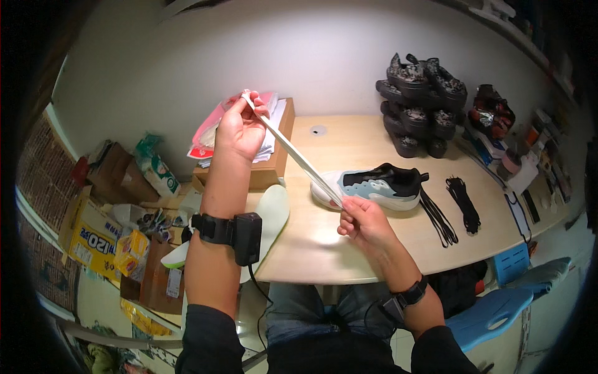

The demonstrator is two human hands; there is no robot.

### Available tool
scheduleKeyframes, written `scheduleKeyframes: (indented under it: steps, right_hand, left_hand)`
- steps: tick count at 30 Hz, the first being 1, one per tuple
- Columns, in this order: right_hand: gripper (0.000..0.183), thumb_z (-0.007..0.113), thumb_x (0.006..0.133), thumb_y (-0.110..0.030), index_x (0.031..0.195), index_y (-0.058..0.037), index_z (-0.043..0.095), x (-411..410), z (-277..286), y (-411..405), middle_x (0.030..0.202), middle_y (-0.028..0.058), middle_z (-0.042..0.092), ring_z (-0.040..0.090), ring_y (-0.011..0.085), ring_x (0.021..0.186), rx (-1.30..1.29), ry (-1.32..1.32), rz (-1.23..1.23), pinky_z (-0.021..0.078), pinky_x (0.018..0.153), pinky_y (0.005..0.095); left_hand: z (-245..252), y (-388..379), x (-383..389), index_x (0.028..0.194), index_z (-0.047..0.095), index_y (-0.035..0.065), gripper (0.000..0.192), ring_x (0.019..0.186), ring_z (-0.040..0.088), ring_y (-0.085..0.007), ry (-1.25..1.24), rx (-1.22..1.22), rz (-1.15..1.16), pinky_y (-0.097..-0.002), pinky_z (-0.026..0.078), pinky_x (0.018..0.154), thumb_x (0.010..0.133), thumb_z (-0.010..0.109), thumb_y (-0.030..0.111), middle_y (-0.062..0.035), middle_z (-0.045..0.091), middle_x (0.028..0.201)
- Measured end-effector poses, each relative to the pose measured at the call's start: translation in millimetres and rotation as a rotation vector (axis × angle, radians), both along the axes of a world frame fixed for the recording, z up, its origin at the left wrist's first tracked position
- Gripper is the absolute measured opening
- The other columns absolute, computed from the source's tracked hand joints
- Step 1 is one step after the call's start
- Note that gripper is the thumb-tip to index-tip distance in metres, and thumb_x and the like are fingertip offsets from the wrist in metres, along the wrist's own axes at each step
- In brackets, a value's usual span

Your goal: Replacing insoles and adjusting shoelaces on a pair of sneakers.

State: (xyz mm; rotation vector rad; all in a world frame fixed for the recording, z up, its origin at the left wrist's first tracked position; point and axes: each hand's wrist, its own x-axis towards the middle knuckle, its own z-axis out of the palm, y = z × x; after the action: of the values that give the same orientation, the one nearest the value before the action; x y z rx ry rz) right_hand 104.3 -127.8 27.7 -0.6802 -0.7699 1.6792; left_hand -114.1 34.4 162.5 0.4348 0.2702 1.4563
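Observation:
White shoelaces (294, 152) are stretched on a slant between both hands. My left hand (243, 121), raised over a cardboard box with papers, grips their upper end. Lower down, my right hand (364, 222) pinches the other end in front of a sneaker. That sneaker (373, 189), white and light blue with a black collar, lies on the desk with its toe to the left and no lace visible in its eyelets. Black laces (439, 217) lie by its heel, and a bundle of black laces (463, 205) is farther right. A pale insole (273, 210) rests at the desk's left edge.
Black speckled shoes (420, 105) are stacked at the back of the desk (322, 262). A cardboard box (275, 168) bears papers and a pink bag. Boxes and packets fill the left side. Small items line the right edge; a blue chair (495, 313) stands below it.

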Motion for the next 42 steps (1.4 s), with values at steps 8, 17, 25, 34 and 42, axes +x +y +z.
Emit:
scheduleKeyframes:
  steps: [8,17,25,34,42]
  right_hand:
    - [0.019,0.056,0.095,-0.007,0.109,0.0045,0.057,-14.5,-28.8,2.9,0.081,0.0066,0.060,0.059,0.0130,0.065,-0.078,0.062,-0.107,0.0543,0.065,0.0281]
    - [0.011,0.058,0.093,-0.004,0.101,0.0025,0.055,-28.6,-57.2,-24.8,0.086,0.0127,0.064,0.063,0.0170,0.070,-0.127,0.124,-0.238,0.0559,0.068,0.0291]
    - [0.009,0.057,0.092,-0.001,0.100,0.0035,0.056,-31.0,-61.9,-33.6,0.087,0.0149,0.064,0.063,0.0176,0.072,-0.030,0.095,-0.283,0.0565,0.071,0.0305]
    - [0.010,0.058,0.091,0.001,0.101,0.0052,0.057,-32.7,-61.7,-37.7,0.088,0.0153,0.065,0.064,0.0177,0.075,0.021,0.042,-0.283,0.0564,0.073,0.0305]
    - [0.009,0.059,0.091,0.001,0.099,0.0038,0.058,-38.5,-57.6,-43.2,0.087,0.0137,0.065,0.065,0.0166,0.075,0.066,-0.137,-0.355,0.0543,0.072,0.0278]
  left_hand:
    - [-16.8,1.3,-29.6,0.094,0.053,0.0000,0.016,0.062,0.046,-0.0148,0.140,-0.130,-0.018,-0.0261,0.038,0.052,0.099,0.043,0.011,-0.0079,0.053,0.078]
    - [-35.8,-10.2,-8.1,0.096,0.053,0.0033,0.020,0.046,0.028,-0.0110,0.136,-0.115,0.150,-0.0290,0.027,0.045,0.093,0.039,0.017,0.0027,0.034,0.058]
    - [-38.5,-1.6,-19.1,0.103,0.051,0.0037,0.016,0.046,0.023,-0.0093,0.220,-0.128,0.050,-0.0261,0.024,0.044,0.098,0.037,0.011,0.0039,0.024,0.057]
    - [-40.6,2.4,-27.6,0.098,0.051,0.0062,0.014,0.041,0.017,-0.0084,0.315,-0.122,0.127,-0.0260,0.018,0.040,0.101,0.039,0.014,0.0051,0.020,0.053]
    - [-24.5,-5.1,-12.7,0.100,0.050,0.0074,0.017,0.041,0.016,-0.0072,0.371,-0.093,0.245,-0.0258,0.015,0.039,0.102,0.036,0.017,0.0052,0.021,0.054]
